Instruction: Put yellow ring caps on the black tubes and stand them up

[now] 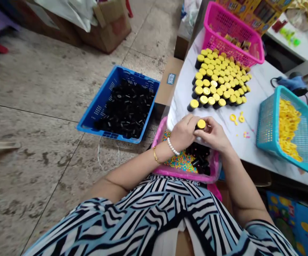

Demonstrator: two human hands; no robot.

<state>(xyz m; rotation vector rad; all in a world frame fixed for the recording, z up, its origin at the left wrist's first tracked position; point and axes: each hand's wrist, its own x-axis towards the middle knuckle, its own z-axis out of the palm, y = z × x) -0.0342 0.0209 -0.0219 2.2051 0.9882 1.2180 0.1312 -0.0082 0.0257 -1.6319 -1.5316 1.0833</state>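
Note:
Over the near edge of the table, a small black bottle with a yellow cap (201, 124) is held between both hands. My left hand (184, 132), with a pearl bracelet at the wrist, is closed round its dark body, which is mostly hidden. Closed on it from the other side is my right hand (214, 133), thumb and fingers near the cap. Below the hands lies a pink tray (182, 173) of small coloured beads (182, 161) and loose black bottles (201, 163). Many yellow-capped black bottles (220, 76) stand upright in rows on the table just beyond.
A blue crate (108, 134) of black bottles sits to the left. On the white marbled table (223, 138) are a teal basket (267, 124) of yellow plastic pieces, a pink basket (226, 44), two yellow ring-shaped pieces and small pink bits. Cardboard boxes (108, 32) stand on the floor.

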